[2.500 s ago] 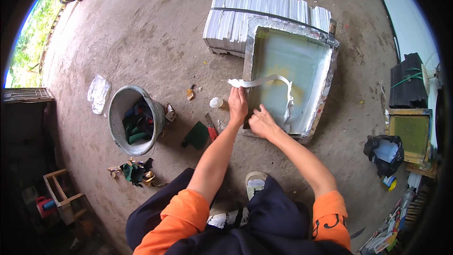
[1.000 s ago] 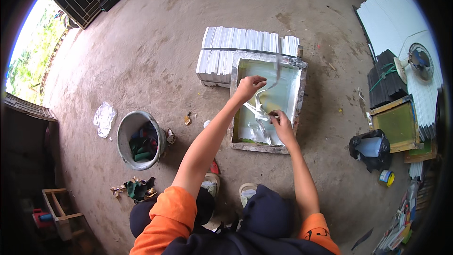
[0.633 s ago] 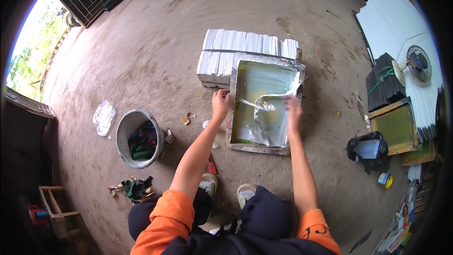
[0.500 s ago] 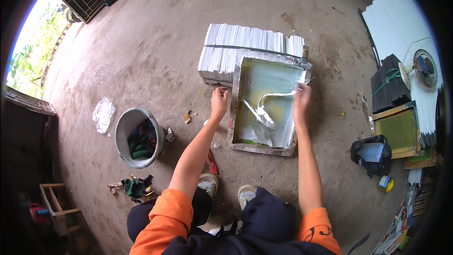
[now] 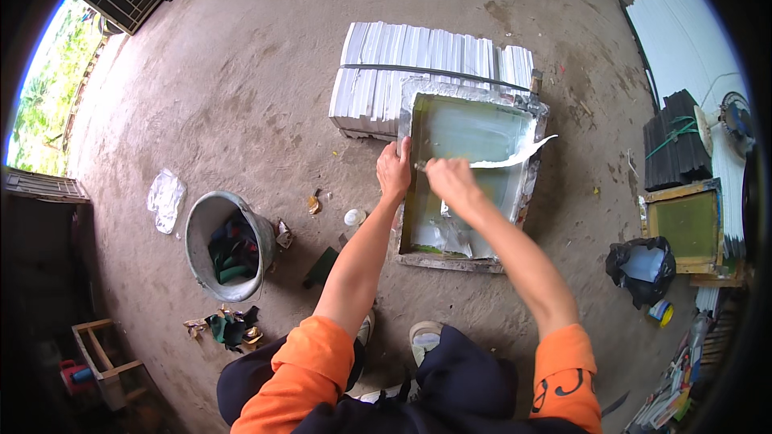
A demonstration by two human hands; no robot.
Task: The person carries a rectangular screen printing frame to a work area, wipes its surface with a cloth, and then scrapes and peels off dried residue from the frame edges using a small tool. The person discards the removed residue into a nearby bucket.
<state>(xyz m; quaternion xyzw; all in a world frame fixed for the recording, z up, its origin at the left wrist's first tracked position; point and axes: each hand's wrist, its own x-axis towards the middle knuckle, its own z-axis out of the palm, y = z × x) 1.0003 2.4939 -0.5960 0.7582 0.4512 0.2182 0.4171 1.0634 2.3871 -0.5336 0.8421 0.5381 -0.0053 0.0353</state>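
Observation:
A wooden screen printing frame [image 5: 406, 251] with pale, yellow-stained mesh lies partly against a bundle of white stacked sheets [image 5: 374, 96]. My left hand [image 5: 392, 170] is closed on the frame's left edge, its thumb up along the wood. Over the left part of the mesh my right hand [image 5: 452, 181] is closed in a fist on a strip of white tape [image 5: 515, 161]. The strip trails to the right, and its free end passes over the frame's right rail. Crumpled whitish film [image 5: 446, 237] lies in the near end of the frame, partly hidden by my right forearm.
A grey bucket [image 5: 261, 261] with dark cloth-like pieces stands at left, with scraps [image 5: 229, 328] and a white plastic bag [image 5: 166, 201] around it. To the right are another screen frame [image 5: 683, 229], a black bag [image 5: 643, 269] and dark stacked sheets [image 5: 677, 141].
My right hand has moved left across the mesh, pulling the tape strip, which now trails right. My left hand has come onto the frame's left edge.

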